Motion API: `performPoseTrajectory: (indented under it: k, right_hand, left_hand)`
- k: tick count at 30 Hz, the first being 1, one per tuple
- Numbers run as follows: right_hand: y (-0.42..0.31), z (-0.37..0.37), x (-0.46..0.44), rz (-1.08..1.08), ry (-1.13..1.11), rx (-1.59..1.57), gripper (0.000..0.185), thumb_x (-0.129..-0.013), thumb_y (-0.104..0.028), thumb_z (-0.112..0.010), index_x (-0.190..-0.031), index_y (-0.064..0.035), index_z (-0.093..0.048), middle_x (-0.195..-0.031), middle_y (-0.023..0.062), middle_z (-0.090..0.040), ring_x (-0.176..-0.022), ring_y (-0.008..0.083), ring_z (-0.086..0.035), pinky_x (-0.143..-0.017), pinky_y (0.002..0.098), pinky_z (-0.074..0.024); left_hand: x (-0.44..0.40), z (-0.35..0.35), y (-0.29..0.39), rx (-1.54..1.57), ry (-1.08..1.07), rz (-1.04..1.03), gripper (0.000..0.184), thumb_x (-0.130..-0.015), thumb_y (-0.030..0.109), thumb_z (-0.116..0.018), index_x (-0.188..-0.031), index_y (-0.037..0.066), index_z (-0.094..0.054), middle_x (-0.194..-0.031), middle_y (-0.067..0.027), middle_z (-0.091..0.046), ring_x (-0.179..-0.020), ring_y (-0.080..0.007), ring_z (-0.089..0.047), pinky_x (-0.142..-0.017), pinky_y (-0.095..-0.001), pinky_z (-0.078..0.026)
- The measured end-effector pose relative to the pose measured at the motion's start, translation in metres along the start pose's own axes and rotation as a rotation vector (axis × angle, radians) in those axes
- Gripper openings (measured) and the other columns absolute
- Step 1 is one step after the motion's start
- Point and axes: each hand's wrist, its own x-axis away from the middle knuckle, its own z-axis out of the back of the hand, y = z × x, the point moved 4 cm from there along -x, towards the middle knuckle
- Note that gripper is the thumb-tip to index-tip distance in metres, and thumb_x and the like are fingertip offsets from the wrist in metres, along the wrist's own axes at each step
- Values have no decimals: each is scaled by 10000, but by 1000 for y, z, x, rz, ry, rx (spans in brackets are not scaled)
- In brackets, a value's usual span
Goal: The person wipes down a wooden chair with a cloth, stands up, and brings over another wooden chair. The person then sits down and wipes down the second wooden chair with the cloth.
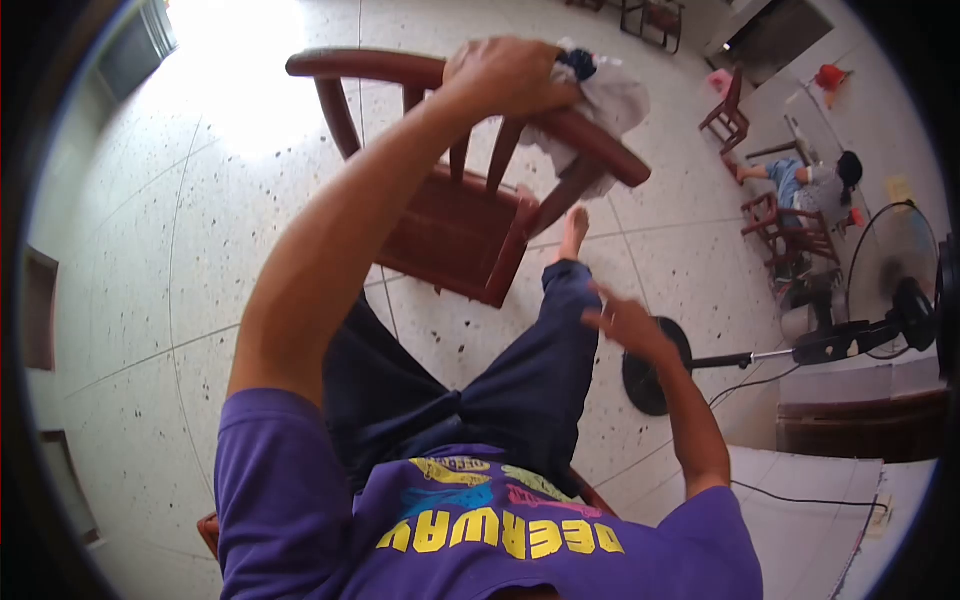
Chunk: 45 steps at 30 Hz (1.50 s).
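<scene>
A red-brown wooden chair [455, 235] stands in front of me, its curved top rail [365, 66] towards me. My left hand [510, 75] is closed over the middle of that rail. A crumpled pale cloth [615, 100] with a dark blue patch bunches at its fingertips and hangs over the right part of the rail. How much cloth lies under the palm is hidden. My right hand [630, 322] is beside my right knee, fingers loosely apart, with nothing in it. Between my legs and the chair, one bare foot [574, 232] shows.
A floor fan [905, 310] leans into view at right, its round base [655, 365] near my right hand. Cables [770, 385] run behind it. Farther right, another person [800, 185] is among small wooden chairs [785, 225]. More furniture [652, 22] stands at the far wall.
</scene>
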Motion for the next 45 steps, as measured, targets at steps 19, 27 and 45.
performPoseTrajectory:
  k: [19,27,45]
  right_hand:
    - [-87,-99,111,270,-55,188,498,-971,-236,-627,-1433,-86,-515,-751,109,-680,-624,315,-664,-552,430,-525]
    - [-73,-118,115,463,64,-164,375,-953,-132,-635,-1322,-101,-574,-799,129,-689,-703,322,-693,-591,402,-555]
    - [-32,69,75,114,87,-343,334,-923,-128,-600,-1245,-44,-619,-985,96,-670,-854,257,-672,-802,354,-525]
  left_hand:
    - [6,21,13,7,-94,80,529,-807,493,-599,-1133,99,-731,-1106,-236,-726,-1070,-414,-679,-956,-501,-516]
    - [9,24,14,25,-91,38,542,-821,511,-594,-1131,88,-730,-1104,-246,-722,-1066,-421,-677,-958,-503,-515]
    - [42,43,31,118,-153,55,435,-780,424,-657,-983,51,-750,-1001,-276,-726,-982,-429,-698,-895,-512,-535]
